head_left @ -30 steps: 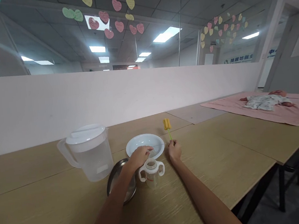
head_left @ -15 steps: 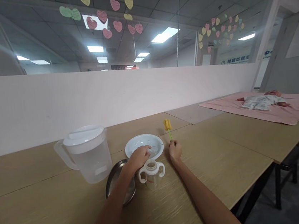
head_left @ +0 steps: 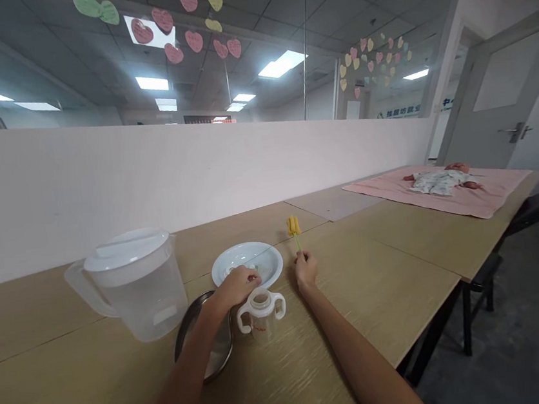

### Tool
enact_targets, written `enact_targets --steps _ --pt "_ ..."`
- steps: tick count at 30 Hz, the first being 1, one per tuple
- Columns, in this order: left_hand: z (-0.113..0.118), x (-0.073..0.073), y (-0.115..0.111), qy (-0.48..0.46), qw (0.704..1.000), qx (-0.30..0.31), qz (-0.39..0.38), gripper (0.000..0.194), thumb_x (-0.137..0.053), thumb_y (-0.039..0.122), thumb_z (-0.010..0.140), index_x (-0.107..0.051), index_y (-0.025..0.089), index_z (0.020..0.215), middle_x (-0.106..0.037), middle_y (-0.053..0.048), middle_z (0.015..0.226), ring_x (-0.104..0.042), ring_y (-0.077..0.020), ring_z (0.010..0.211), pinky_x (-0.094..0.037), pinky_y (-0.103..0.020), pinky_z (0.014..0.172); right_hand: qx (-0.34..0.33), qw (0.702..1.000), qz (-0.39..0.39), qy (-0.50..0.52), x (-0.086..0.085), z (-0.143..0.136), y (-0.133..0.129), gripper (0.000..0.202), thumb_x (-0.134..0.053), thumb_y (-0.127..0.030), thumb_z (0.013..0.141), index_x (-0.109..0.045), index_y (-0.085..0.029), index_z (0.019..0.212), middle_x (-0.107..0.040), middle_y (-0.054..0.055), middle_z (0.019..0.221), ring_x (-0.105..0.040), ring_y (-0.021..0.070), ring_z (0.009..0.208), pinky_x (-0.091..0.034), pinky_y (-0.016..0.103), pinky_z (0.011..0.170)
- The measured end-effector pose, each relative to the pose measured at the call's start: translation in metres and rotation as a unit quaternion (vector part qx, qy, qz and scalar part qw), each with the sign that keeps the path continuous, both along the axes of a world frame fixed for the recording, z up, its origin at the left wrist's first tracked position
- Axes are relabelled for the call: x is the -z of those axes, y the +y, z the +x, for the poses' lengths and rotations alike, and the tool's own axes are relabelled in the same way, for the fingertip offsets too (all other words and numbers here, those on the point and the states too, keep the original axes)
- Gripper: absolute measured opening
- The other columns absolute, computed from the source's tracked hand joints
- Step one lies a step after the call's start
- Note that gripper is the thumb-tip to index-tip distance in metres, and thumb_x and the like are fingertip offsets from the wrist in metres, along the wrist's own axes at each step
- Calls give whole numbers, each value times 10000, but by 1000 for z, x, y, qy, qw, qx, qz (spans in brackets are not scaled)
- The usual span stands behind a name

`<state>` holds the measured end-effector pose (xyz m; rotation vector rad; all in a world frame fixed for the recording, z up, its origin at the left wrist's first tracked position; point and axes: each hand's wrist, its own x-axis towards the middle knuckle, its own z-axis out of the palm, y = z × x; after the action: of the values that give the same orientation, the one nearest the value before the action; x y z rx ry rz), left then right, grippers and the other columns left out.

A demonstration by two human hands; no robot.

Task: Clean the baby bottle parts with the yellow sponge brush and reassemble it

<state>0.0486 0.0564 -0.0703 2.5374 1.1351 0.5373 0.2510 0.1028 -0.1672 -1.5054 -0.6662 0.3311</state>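
Observation:
My right hand [head_left: 306, 268] grips the thin green handle of a bottle brush [head_left: 293, 226], its yellow sponge head pointing up and away. My left hand [head_left: 239, 284] reaches over the near rim of a white bowl [head_left: 274, 261], fingers curled together and pointing down. Small pale items [head_left: 232, 271] lie in the bowl, too unclear to name; what the left fingers pinch, if anything, is hidden. Just in front stands a clear baby bottle [head_left: 262, 316] with two white side handles and an uncovered mouth. Under my left forearm lies a metal kidney dish [head_left: 222, 347], partly covered by the arm.
A lidded translucent plastic pitcher [head_left: 138, 295] stands at the left. Far right, a baby doll [head_left: 437, 183] in patterned clothes lies on a pink cloth [head_left: 370, 190]. A low white wall with glass above borders the table [head_left: 358, 295]; a dark stool [head_left: 475, 302] stands beyond its right edge.
The view has turned a little to the right, shifting everything left. My left fingers have curled down at the bowl, where one finger stuck out before. The brush stays in my right hand.

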Motion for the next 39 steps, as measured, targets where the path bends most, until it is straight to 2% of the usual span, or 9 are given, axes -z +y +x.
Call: enact_targets --steps 2,5,11,18,22,26,30,36,39 --pt "1 -3 -3 24 1000 -6 -12 389 -425 379 793 -588 138 535 -460 5 527 -408 -120 546 -280 -243 555 -8 1000 -3 6 1 0 1 237 -407 -362 765 -555 -202 671 -627 47 621 -565 204 604 -365 281 581" --pt "2 -10 -9 41 998 -42 -22 426 -448 426 769 -497 147 451 -365 27 460 -332 -101 497 -233 -245 514 -6 1000 -9 14 2 4 3 226 -412 -348 765 -549 -203 659 -624 46 617 -561 200 597 -361 278 578" --pt "0 -19 -14 44 995 -91 -19 379 -481 470 724 -590 149 554 -583 -37 618 -516 -169 650 -343 -250 605 49 998 -25 33 1 15 2 234 -358 -317 795 -538 -206 695 -626 61 654 -561 205 623 -342 282 578" --pt "-4 -19 -12 36 990 -123 -55 228 -530 320 672 -665 155 752 -677 -64 884 -592 -199 810 -404 -256 688 56 998 -11 28 -2 15 1 209 -376 -317 786 -523 -212 680 -621 50 624 -554 195 599 -339 275 562" --pt "-5 -17 -7 -26 989 -118 -89 248 -528 293 680 -690 166 817 -688 -62 878 -605 -207 829 -417 -267 715 54 998 -6 20 -2 15 2 220 -371 -324 778 -523 -216 662 -611 40 589 -547 195 565 -340 278 549" --pt "-5 -15 -1 -152 973 -131 -113 314 -556 301 690 -692 161 936 -691 -69 887 -604 -199 821 -433 -284 734 56 998 1 9 -6 15 -1 243 -352 -329 790 -524 -218 659 -610 43 584 -544 194 561 -336 276 542" --pt "-1 -21 -3 -345 904 -128 -217 309 -589 345 723 -681 142 938 -680 -86 943 -606 -174 846 -460 -272 753 56 998 15 -22 -20 10 -12 276 -309 -323 816 -539 -212 712 -621 49 628 -539 188 582 -318 270 550" --pt "5 -43 -17 -586 718 -100 -362 174 -582 214 779 -657 125 909 -671 -97 901 -624 -133 838 -488 -241 789 35 993 85 -80 -49 -4 -40 237 -297 -301 832 -512 -210 872 -643 36 812 -549 177 686 -314 257 611" --pt "5 -52 -22 -641 650 -80 -400 126 -572 178 788 -643 117 872 -655 -76 811 -630 -126 812 -505 -243 805 -17 982 146 -118 -58 -13 -50 215 -312 -303 825 -500 -201 837 -612 30 765 -533 171 685 -333 253 643"
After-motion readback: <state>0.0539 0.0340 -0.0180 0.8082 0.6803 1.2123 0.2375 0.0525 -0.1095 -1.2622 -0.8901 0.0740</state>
